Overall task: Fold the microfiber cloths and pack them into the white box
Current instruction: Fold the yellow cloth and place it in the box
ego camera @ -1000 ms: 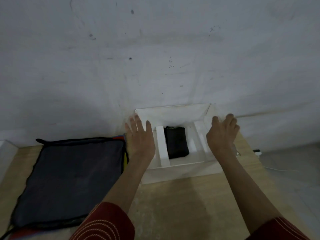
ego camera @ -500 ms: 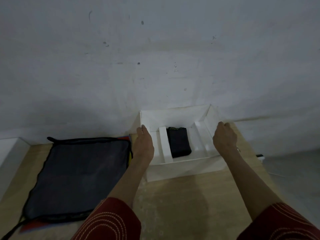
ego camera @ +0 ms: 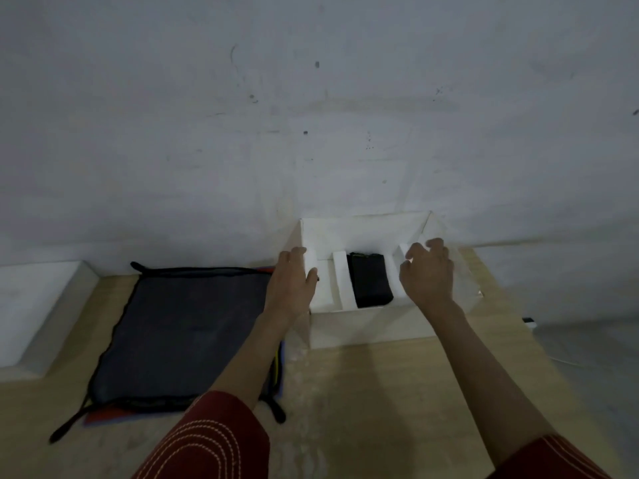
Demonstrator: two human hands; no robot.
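1. White cardboard is forming the white box (ego camera: 371, 328), which is standing on the wooden table (ego camera: 380, 392) against the grey wall (ego camera: 311, 133).
2. White dividers (ego camera: 342, 283) are splitting the box into compartments, and one folded black cloth (ego camera: 370, 283) is lying in the middle compartment.
3. The left hand (ego camera: 292, 281) is resting at the left wall of the box with straight fingers close together; it is holding nothing.
4. The right hand (ego camera: 428, 271) is hovering over the right part of the box, its fingers loosely curled and spread a little, gripping nothing.
5. A dark grey cloth (ego camera: 183, 337) is lying flat and unfolded on the table, left of the box, on top of other coloured cloths whose edges are showing.
6. Dark red sleeves (ego camera: 207, 440) are covering both upper arms.
7. Another white block (ego camera: 38, 305) is sitting at the far left.
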